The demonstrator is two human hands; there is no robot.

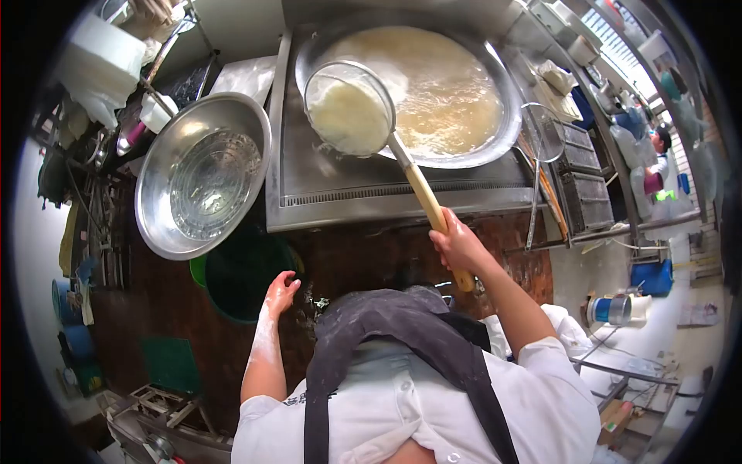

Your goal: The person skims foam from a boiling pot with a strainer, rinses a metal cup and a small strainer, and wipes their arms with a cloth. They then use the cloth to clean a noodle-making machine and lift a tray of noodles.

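My right hand is wrapped round the wooden handle of a long strainer. Its round basket holds a pale, whitish-yellow mass that looks like noodles, over the left rim of a large steaming pot. Cloudy, light-brown liquid bubbles in the pot. My left hand hangs low with loosely bent fingers, apart and holding nothing. Above it and to the left is a wide steel bowl, which looks tilted and has clear liquid or a wet shine at its bottom.
A dark green tub stands on the wet brown floor below the bowl. The steel stove top has a slotted front edge. Right of the pot are another round strainer and metal racks. Another person is far right.
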